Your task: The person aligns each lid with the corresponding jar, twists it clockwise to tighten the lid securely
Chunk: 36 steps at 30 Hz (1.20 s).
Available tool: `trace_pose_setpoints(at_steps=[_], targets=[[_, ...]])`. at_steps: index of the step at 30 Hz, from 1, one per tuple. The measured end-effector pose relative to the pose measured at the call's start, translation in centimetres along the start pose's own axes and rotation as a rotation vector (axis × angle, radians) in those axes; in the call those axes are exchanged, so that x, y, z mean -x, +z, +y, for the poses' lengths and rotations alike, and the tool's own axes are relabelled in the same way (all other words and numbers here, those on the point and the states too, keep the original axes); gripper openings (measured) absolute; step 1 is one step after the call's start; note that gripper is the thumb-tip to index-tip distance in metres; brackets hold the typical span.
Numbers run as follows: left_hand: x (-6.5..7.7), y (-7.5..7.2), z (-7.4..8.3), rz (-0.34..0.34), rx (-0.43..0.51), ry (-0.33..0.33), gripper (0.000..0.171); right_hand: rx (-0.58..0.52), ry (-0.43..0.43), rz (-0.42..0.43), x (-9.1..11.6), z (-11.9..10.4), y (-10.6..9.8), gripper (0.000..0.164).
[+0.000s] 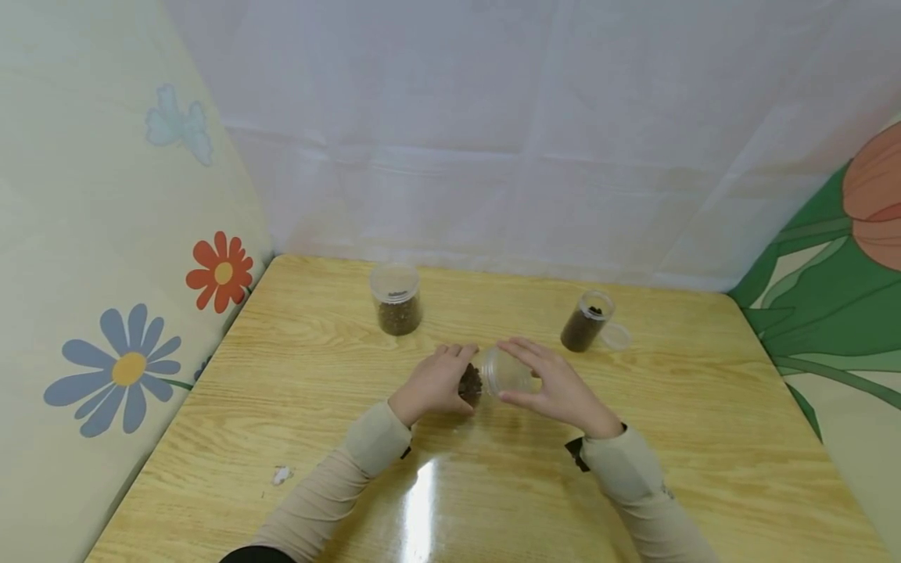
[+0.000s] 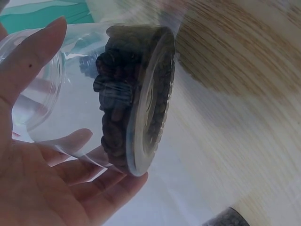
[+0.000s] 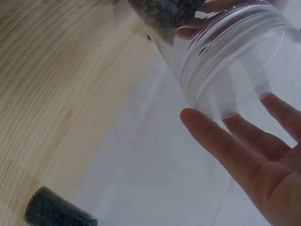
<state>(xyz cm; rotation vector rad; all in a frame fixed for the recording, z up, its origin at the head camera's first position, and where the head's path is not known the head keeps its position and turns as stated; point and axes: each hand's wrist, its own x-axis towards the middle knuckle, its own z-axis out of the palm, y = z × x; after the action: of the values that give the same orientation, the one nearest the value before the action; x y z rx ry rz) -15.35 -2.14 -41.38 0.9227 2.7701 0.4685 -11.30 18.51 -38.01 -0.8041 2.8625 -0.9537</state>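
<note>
Between my two hands is a clear jar (image 2: 80,113) with dark bean-like pieces (image 2: 120,94) gathered at its base. My left hand (image 1: 438,383) grips its side, with the thumb and fingers on opposite sides of the wall. From the right, my right hand (image 1: 556,389) holds the clear threaded end (image 1: 505,371) between thumb and fingers. In the right wrist view the fingertips lie at the clear wall by the threaded neck (image 3: 235,44). The jar leans to the right over the table. I cannot tell whether a lid is on it.
At the back left stands a clear jar (image 1: 396,305) part filled with brown grains. A slimmer jar (image 1: 584,322) of dark grains stands at the back right, with a clear round lid (image 1: 616,336) beside it. A white scrap (image 1: 281,475) lies on the wooden table (image 1: 317,344).
</note>
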Motion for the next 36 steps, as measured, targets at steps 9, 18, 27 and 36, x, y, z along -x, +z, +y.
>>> trace_pose_setpoints(at_steps=[9,18,27,36], targets=[[0.0,0.0,0.2,0.005,-0.010,-0.006,0.097,-0.037,0.074,0.010,-0.1,-0.2,0.2,0.068],[0.0,0.1,0.2,0.018,-0.027,0.001,0.096,-0.036,0.147,0.033,-0.2,-0.4,0.4,0.070],[0.1,0.1,0.3,0.008,-0.035,-0.002,0.096,0.005,0.221,0.068,-0.3,-1.0,0.6,0.069],[0.0,0.2,0.1,0.015,-0.031,0.009,0.097,0.017,0.229,0.080,-0.3,-1.2,0.8,0.068]])
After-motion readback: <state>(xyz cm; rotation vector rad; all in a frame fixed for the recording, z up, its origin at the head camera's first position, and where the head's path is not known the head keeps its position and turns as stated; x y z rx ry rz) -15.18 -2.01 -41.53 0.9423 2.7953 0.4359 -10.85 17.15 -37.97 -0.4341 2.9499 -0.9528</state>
